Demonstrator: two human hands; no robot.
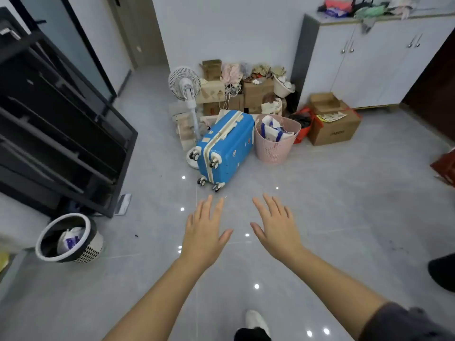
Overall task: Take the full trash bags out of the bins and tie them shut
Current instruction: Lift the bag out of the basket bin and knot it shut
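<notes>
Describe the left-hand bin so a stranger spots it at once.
Start at the big black metal rack on the left. On the grey tiled floor by its near corner stands a round white mesh bin. Unlike the pink plastic basket, it has a black liner.

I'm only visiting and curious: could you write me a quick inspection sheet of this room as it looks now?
Surface: glossy grey tile floor, a few dark specks.
Job's things: mesh bin at lower left, black liner in place, white bag inside; pink basket stuffed with bags and paper.
Clutter: blue suitcase, standing fan, cardboard boxes piled by the wall.
Grippers: left hand and right hand open, fingers spread, holding nothing.
Cables: white cords draped over the boxes.
Surroundings: black rack at left, white cabinet at right with clothes on top.
</notes>
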